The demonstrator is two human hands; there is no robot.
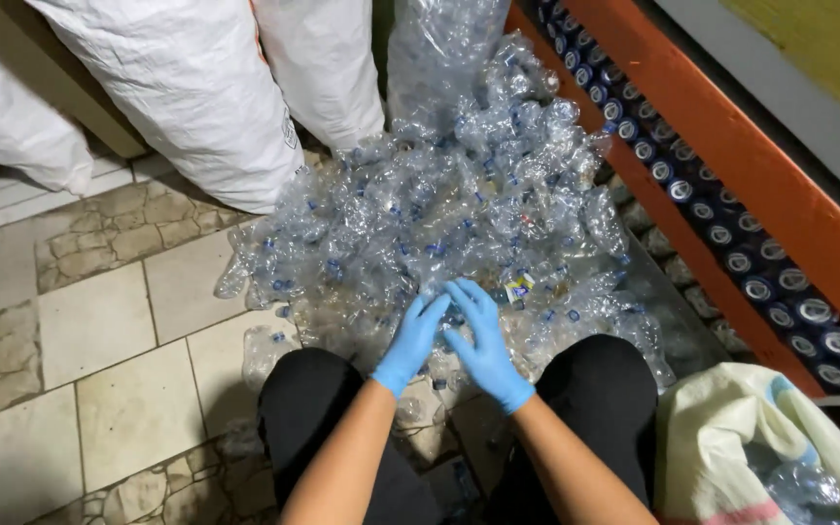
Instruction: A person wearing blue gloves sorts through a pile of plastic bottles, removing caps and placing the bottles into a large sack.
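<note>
Crushed clear plastic bottles (459, 194) are lying in one big heap on the tiled floor (99, 321), spreading from the person's knees up toward 12 o'clock, and honestly the pile is looking barely dented. The left hand (412, 340) and the right hand (483, 340), both in blue gloves, are resting side by side at the near edge of the heap, around 6 o'clock of it. The fingers on both are stretched out and spread, pressing down onto the bottles rather than closing on anything, so neither hand is gripping a bottle as far as I can see; what's under the palms is too jumbled to tell. Over at about 4 o'clock a light woven sack (731, 437) is sitting open, with a few clear bottles showing inside near its mouth, so some amount seems to be bagged already, though I can't tell how full it is getting. At 10 to 11 o'clock big white sacks (196, 97) are standing stuffed and leaning against the wall. Along the 2 o'clock side an orange shelf beam (721, 146) is running diagonally, with rows of cans (731, 243) sitting behind it. My read: most of the loose stuff is still waiting on the floor, only a small share looking handled.
</note>
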